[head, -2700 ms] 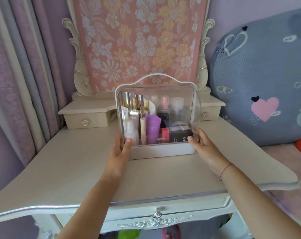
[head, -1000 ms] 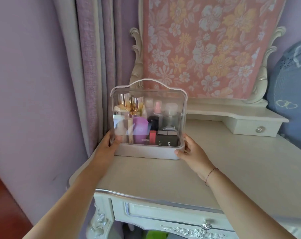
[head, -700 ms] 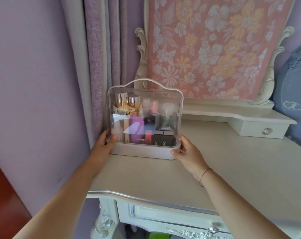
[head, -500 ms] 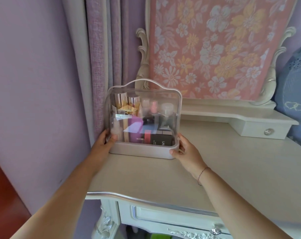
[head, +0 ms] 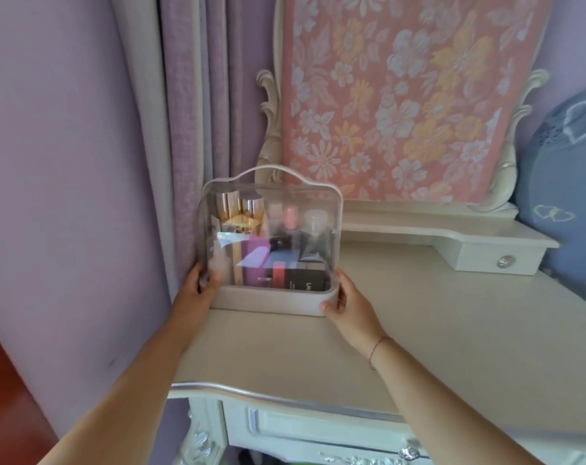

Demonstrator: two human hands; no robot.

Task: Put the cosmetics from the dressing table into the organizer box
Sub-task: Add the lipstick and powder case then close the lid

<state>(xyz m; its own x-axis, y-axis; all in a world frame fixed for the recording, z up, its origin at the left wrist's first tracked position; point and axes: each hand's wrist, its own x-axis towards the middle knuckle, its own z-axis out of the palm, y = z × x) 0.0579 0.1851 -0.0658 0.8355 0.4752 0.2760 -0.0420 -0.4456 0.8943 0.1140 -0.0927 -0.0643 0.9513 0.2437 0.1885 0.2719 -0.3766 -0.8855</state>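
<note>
The organizer box, white-based with a clear closed cover and a top handle, stands at the far left of the cream dressing table, against the curtain. Inside it I see several cosmetics: gold-capped bottles, a purple tube, a red stick and a black carton. My left hand grips the box's left side. My right hand holds its lower right corner. The back of the box is hidden.
A lilac curtain and wall hem in the left side. A mirror covered by pink floral cloth rises behind. A raised shelf with a small drawer sits at the back right, beside a blue cushion.
Both hands have carried the box from the table's centre to its far left corner by the curtain. Over the last second it has only crept slightly further left.
</note>
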